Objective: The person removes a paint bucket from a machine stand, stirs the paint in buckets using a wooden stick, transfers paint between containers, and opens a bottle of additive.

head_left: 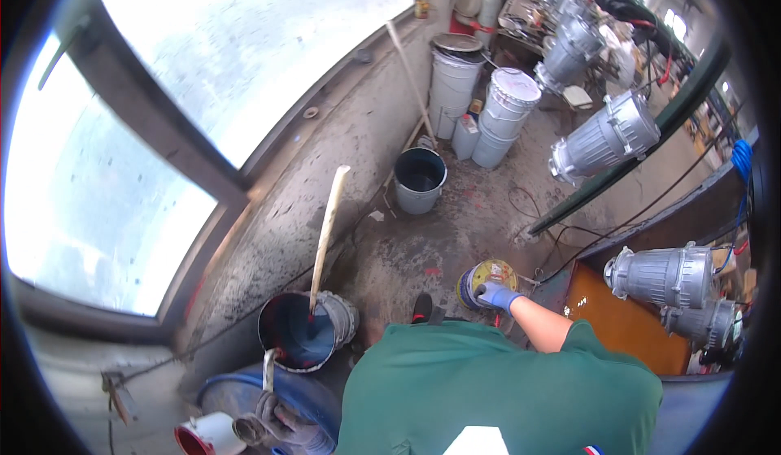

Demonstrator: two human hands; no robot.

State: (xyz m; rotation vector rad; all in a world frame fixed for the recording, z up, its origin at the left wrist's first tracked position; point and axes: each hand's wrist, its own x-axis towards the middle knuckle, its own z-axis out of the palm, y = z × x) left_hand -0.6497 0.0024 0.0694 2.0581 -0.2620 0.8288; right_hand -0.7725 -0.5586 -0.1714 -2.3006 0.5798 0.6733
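My right hand (495, 296), in a grey work glove with a blue cuff, reaches down to a round tin (490, 273) with a yellow, printed top on the floor. Its fingers grip the tin's near rim; the thumb side is partly hidden. My left hand and arm do not show; the green shirt covers that side. A dirty grey glove (279, 416) rests on a blue drum (321, 398) at the lower left, with no bare arm showing at it. Beside it are a round, hollow grey piece (249, 429) and a short pale handle (268, 370).
Left of me, a bucket (301, 331) of dark paint holds a pale stick (329, 231). Another dark-filled bucket (420, 180) stands ahead, near white pails (500, 117). Grey motor housings (663, 276) hang at right above an orange-brown tray (626, 325). A cable (586, 248) crosses nearby.
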